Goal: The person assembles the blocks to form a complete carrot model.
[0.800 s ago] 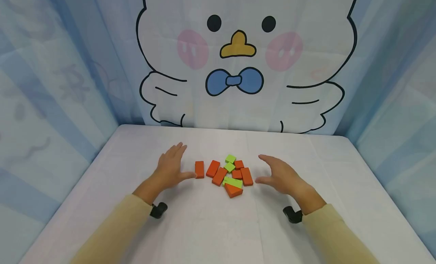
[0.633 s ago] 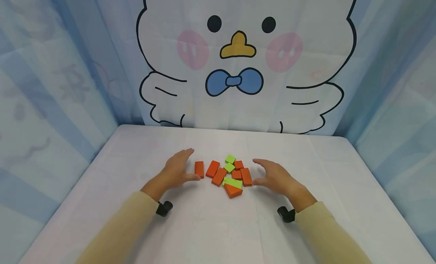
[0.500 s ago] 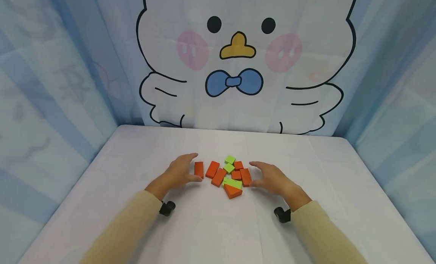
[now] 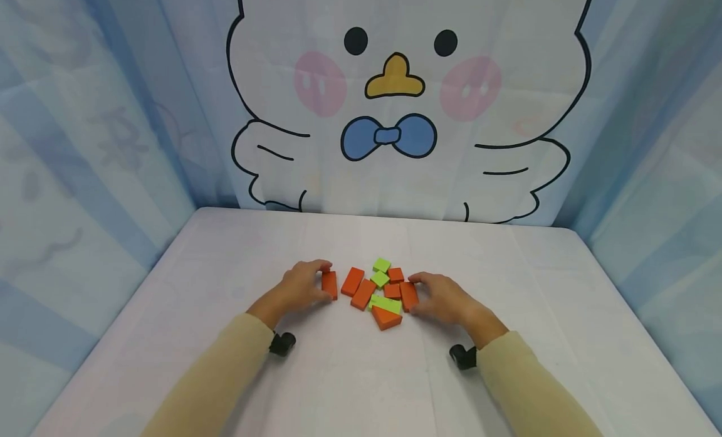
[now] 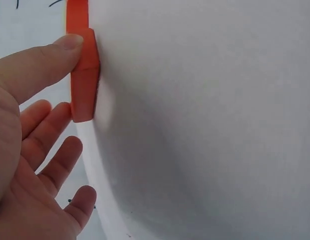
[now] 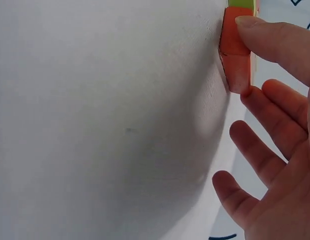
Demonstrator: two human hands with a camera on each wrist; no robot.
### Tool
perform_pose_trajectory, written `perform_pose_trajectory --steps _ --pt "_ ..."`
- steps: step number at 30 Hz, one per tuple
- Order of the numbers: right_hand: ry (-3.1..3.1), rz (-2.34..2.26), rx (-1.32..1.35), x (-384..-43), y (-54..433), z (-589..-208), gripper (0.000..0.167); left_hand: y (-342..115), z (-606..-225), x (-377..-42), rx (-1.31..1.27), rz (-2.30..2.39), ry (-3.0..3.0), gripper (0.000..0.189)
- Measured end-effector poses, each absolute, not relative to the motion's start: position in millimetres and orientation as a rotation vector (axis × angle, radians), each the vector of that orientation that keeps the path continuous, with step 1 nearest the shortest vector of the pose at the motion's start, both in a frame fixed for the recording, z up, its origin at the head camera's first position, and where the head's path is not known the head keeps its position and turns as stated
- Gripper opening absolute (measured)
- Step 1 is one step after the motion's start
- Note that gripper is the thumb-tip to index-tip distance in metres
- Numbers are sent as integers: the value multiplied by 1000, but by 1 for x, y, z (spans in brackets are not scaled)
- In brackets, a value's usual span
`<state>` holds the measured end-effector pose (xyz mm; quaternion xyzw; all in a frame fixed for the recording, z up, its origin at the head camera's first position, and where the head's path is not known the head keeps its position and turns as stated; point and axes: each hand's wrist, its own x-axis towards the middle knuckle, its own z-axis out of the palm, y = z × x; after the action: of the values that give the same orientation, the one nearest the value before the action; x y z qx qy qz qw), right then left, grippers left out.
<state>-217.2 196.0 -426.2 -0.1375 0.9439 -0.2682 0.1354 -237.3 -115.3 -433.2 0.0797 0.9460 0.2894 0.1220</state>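
At the left end of a cluster of toy blocks, my left hand (image 4: 299, 285) pinches an orange rectangular block (image 4: 330, 286) between its thumb and fingers. The left wrist view shows the thumb against that orange block (image 5: 85, 80), with the other fingers spread loosely below. On the cluster's right side my right hand (image 4: 448, 299) has thumb and fingertips at the two ends of another orange rectangular block (image 4: 409, 297). In the right wrist view its thumb presses this block (image 6: 236, 50), and a fingertip meets the far end. Both blocks lie on the white table.
Between the hands lie two more orange rectangular blocks (image 4: 352, 281), small orange blocks (image 4: 396, 275), lime green cubes (image 4: 381, 265), a long lime green block (image 4: 386, 304) and an orange triangular block (image 4: 386, 318). A printed curtain (image 4: 395, 186) stands behind the white table (image 4: 350, 387).
Both hands have moved inward toward the cluster, and thumb and fingers have closed in on the outer orange blocks. The blocks stay nearly where they were.
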Motion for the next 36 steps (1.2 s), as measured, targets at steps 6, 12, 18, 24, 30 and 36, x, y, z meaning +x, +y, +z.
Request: perform_pose_trajectory --steps 6,12,18,24,30,36 --pt "2765 -764 -372 -202 202 -419 59 -119 -430 -224 206 775 2744 69" --pt "2760 -881 -393 -176 201 -403 60 -121 -430 -199 256 800 2712 69" --pt "2729 -949 -490 -153 183 -399 59 -124 -430 -174 369 824 2706 68" --pt "2674 -924 -603 -138 160 -400 62 -122 -427 -157 453 848 2664 67" --pt "2639 -857 -653 -131 140 -405 60 -119 -425 -149 527 842 2632 68" --pt "2656 -768 -664 -128 129 -415 55 -113 -423 -141 547 863 2567 72"
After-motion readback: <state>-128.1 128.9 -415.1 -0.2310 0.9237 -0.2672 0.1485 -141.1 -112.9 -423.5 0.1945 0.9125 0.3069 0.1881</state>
